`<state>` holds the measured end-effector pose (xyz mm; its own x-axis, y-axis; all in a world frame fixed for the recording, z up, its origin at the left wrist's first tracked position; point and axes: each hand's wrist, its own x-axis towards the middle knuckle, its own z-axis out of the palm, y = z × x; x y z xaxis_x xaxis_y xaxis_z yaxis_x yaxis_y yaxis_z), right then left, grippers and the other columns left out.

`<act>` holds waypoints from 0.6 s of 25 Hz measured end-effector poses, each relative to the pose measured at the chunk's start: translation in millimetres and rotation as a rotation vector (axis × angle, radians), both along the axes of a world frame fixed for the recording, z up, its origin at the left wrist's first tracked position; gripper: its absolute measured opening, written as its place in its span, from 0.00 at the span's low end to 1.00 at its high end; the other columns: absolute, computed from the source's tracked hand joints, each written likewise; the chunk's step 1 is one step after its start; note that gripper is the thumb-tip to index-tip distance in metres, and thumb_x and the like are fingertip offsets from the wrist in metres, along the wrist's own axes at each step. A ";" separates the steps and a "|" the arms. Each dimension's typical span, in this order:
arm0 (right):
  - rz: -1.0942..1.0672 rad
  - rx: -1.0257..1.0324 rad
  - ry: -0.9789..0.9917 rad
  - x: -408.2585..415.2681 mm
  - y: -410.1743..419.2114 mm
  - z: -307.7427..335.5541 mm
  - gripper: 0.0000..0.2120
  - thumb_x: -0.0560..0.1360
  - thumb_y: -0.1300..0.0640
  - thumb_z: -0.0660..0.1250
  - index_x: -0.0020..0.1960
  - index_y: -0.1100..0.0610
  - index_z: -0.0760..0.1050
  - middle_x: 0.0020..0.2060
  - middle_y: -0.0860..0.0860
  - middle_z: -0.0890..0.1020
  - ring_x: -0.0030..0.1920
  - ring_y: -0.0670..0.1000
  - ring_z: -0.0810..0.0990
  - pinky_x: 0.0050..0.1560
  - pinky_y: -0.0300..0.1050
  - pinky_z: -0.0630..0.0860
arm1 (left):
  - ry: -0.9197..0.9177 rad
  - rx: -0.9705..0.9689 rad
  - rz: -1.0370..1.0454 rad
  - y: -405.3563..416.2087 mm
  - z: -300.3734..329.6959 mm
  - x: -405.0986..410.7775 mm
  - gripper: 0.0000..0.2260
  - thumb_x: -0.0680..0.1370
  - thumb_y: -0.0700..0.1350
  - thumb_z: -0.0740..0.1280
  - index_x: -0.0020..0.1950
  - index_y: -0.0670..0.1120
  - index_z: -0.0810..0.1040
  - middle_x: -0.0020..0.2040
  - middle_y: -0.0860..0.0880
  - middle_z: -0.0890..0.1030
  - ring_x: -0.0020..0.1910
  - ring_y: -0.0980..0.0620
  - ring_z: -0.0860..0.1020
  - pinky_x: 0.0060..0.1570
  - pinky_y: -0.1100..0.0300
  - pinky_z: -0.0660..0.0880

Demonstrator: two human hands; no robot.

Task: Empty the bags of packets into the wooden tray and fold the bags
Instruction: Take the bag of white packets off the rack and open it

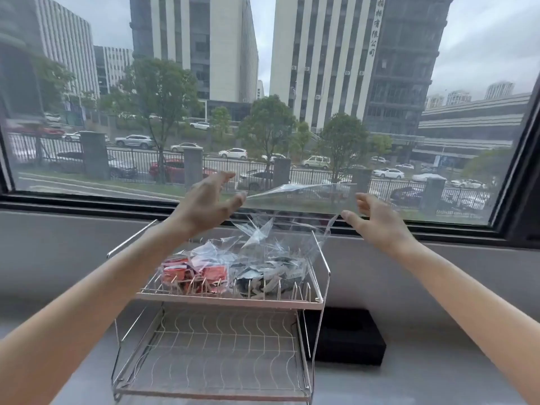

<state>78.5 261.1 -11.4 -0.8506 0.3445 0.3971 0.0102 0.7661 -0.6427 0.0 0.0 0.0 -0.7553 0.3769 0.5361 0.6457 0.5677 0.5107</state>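
Head view: left hand and right hand each pinch one end of a clear bag, stretched left-right above the rack. Packets lie directly below the bag; no wooden tray seen.

We read one sign only: vertical white Chinese characters on the dark tower beyond the window, ending 有限公司; the upper characters are blurred. Below that tower, print on the packets is illegible.

glossy clear plastic bag, shiny wire rack
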 end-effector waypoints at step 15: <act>0.074 -0.333 0.128 -85.8 19.0 -58.3 0.06 0.73 0.59 0.66 0.44 0.48 0.76 0.40 0.48 0.83 0.46 0.50 0.81 0.53 0.44 0.73 | -0.132 0.331 -0.031 25.2 -64.4 -66.8 0.08 0.77 0.42 0.62 0.52 0.41 0.77 0.41 0.48 0.81 0.37 0.52 0.79 0.35 0.63 0.78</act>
<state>-7.3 280.1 -69.7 -0.8285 0.4126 0.3786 -0.1340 0.5102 -0.8495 -66.8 25.2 -64.4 -0.8172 0.2234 0.5313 0.5762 0.3385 0.7439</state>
